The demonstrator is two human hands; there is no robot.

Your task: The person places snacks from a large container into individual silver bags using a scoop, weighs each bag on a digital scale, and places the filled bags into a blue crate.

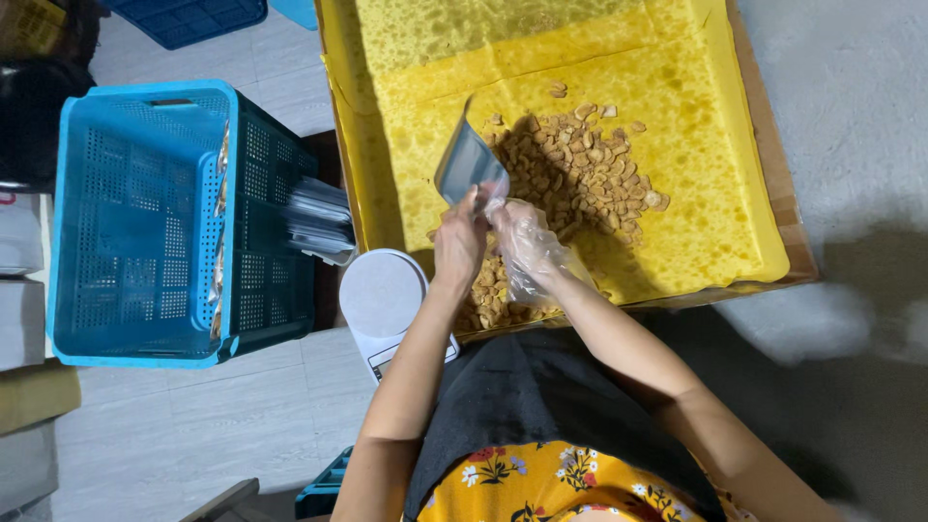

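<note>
At frame centre our left hand (459,242) pinches a grey pouch (468,166) with closed fingers; our right hand (522,237), plastic-gloved, grips its mouth; fried snacks (590,164) lie just right on yellow paper (696,193).

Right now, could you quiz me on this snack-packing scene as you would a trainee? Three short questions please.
1. True or false: the left hand holds a grey pouch.
2. What covers the right hand? A) wool mitten B) clear plastic glove C) nothing
3. Which thing lies between the blue crate and the tray of snacks?

Key: 1 true; 2 B; 3 the white scale.
</note>
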